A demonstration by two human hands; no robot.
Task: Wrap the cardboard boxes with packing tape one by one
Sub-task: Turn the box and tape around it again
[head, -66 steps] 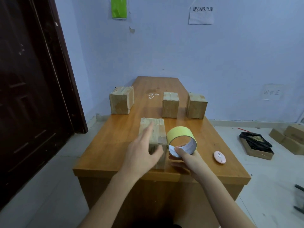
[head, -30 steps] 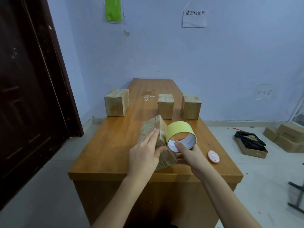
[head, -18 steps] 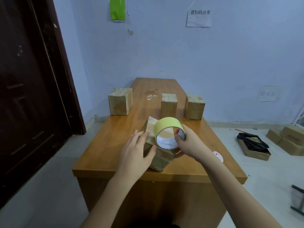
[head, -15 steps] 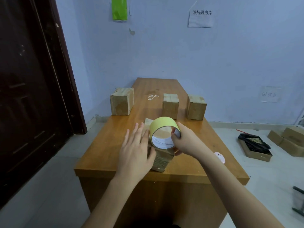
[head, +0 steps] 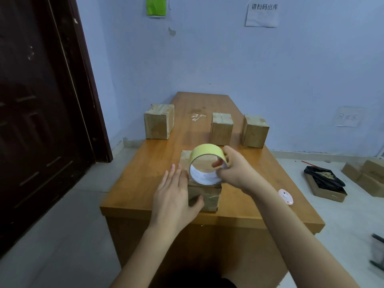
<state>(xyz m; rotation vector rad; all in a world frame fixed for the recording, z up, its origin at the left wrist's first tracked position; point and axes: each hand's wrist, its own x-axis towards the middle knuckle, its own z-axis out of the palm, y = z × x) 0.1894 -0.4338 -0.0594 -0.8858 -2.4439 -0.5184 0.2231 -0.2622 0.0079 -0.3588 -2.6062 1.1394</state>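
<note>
A cardboard box (head: 205,196) lies flat near the front edge of the wooden table (head: 145,179). My left hand (head: 175,196) presses against its left side with straight fingers, thumb on the front face. My right hand (head: 234,171) grips a wide yellow tape roll (head: 205,163) by its right rim, fingers through the core, holding it on top of the box. Three more cardboard boxes stand farther back: one at the left (head: 159,124), one in the middle (head: 222,128) and one at the right (head: 255,130).
A small pink oval object (head: 286,196) lies on the table at the right. A dark door (head: 37,113) stands at the left. On the floor at the right are an open box with black plastic (head: 324,183) and more cardboard boxes (head: 369,175).
The box was tipped up on an edge and turned, and now lies flat again. My right hand lifted the tape roll from beside the box onto its top.
</note>
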